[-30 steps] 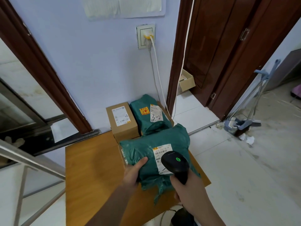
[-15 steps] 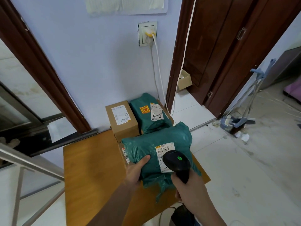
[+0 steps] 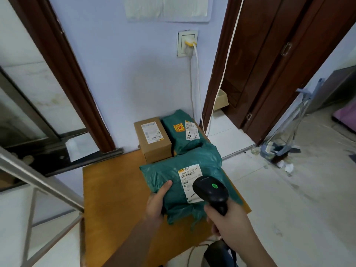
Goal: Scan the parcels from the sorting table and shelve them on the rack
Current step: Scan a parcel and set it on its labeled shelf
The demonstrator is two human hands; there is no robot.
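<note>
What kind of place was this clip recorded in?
Probably a home or small informal parcel point, not a warehouse: labelled parcels on a small wooden table, wooden room doors, and a broom and dustpan on the tiled floor.

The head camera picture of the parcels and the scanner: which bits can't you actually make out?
All in the head view:
- Rack: none shows in the frame.
- Label on the near green parcel: lower part hidden by the scanner in the right hand; small print blurred.
- Left hand: fingers hidden under that parcel, only the thumb shows.
- Cardboard box label: too small to read.
- Sorting table: near edge hidden by the arms.
</note>
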